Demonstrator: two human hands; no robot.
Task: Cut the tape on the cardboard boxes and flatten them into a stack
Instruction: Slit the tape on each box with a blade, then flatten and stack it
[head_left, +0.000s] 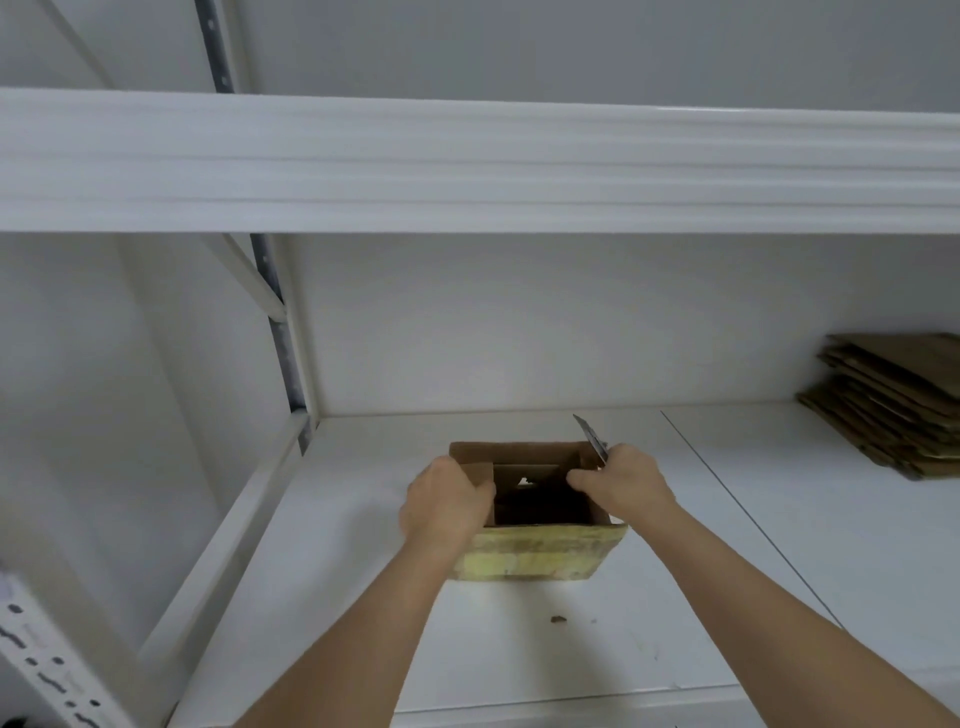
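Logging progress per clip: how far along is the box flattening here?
Done: a stack of flattened cardboard lies at the shelf's right end. In hand: one box stands open-topped; the left hand grips its left wall, while the right hand holds its right wall and a knife, blade pointing up. Left: this box is not yet flattened or stacked. No other boxes show.

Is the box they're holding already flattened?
No, the cardboard box stands open on the shelf, dark hollow showing between both hands.
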